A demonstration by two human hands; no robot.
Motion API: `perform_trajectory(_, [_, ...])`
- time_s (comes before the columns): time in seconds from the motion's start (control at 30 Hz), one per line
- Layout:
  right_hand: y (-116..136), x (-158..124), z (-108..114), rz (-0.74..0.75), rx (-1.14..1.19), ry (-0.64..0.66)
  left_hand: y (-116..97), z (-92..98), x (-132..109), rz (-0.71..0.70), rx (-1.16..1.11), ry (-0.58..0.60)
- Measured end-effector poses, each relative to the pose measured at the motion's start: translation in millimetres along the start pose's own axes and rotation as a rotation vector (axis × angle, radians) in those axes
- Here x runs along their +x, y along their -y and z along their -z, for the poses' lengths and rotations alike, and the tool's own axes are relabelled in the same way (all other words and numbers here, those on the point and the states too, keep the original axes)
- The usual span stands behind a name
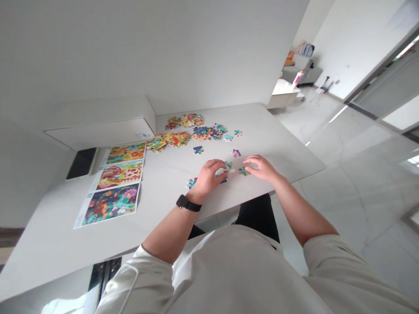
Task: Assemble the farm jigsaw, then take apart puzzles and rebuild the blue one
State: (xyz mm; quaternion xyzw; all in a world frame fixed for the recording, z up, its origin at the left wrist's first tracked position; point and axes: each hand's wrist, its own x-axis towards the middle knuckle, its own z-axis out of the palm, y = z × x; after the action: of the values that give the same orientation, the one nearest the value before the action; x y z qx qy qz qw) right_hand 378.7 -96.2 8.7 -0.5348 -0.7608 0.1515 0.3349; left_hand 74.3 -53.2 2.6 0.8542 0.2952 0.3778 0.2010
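Left hand [209,175], black-strapped watch at wrist: fingers curled over a teal-and-yellow interlocking jigsaw piece [230,166]; can't tell if gripped. Right hand [261,168]: narrow gap between thumb and fingers, just beside a yellow-and-teal knobbed jigsaw piece [243,172]. Flat pink-purple piece [235,153] lies just beyond. Smooth matte white tabletop [170,183]; colourful printed paper sheets [120,174] at left. Farther back: loose yellow-orange jigsaw heap [176,139], plain white box [108,133], pale wall [196,52]. Shiny marble-look floor [360,174] off right.
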Motion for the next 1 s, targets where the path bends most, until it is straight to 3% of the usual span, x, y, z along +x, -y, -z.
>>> perform_trajectory(0.17, [-14.2,-23.2,-13.9,0.128,-0.107,0.045,-7.2,-10.9,2.0,0.056,0.084,0.124])
perform_trajectory(0.43, [-8.3,-24.6,-23.2,0.157,-0.18,0.009,-21.8,-23.3,3.4,0.143,0.246,0.252])
perform_trajectory(1.0, [-3.4,-24.1,-20.7,0.118,-0.167,0.02,-17.4,-34.1,5.9,0.115,0.22,0.248])
